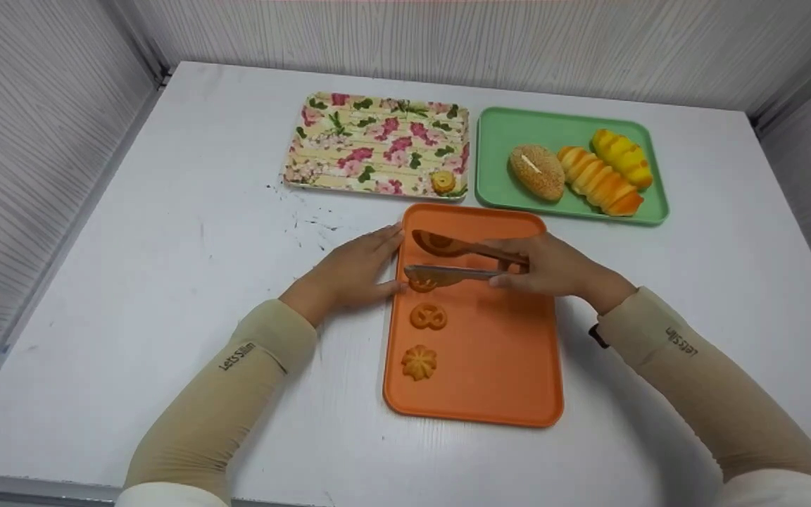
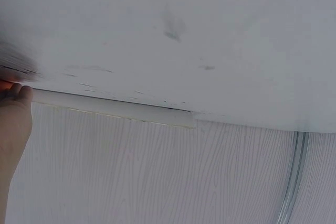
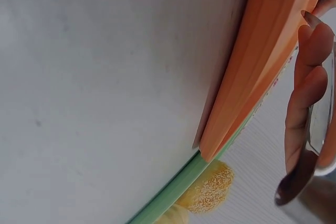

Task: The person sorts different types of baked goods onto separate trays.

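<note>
My right hand (image 1: 550, 266) grips a pair of brown tongs (image 1: 479, 249), their two arms spread apart above the far part of the orange tray (image 1: 497, 373). Beneath the nearer tong arm lies a partly covered cookie (image 1: 421, 285); a round shape shows at the farther arm, too obscured to name. Closer along the tray's left side are a pretzel-shaped cookie (image 1: 428, 317) and a flower-shaped cookie (image 1: 419, 362). My left hand (image 1: 353, 271) rests with extended fingers against the tray's left rim. In the right wrist view, fingers (image 3: 310, 85) curl round the tongs.
Behind the orange tray stands a floral tray (image 1: 349, 144) with a small round cookie (image 1: 443, 182) at its near right corner. To its right, a green tray (image 1: 500, 141) holds a sesame bun (image 1: 537, 172), a striped bread roll (image 1: 599, 181) and a yellow bread roll (image 1: 622, 158). Panelled walls border the table.
</note>
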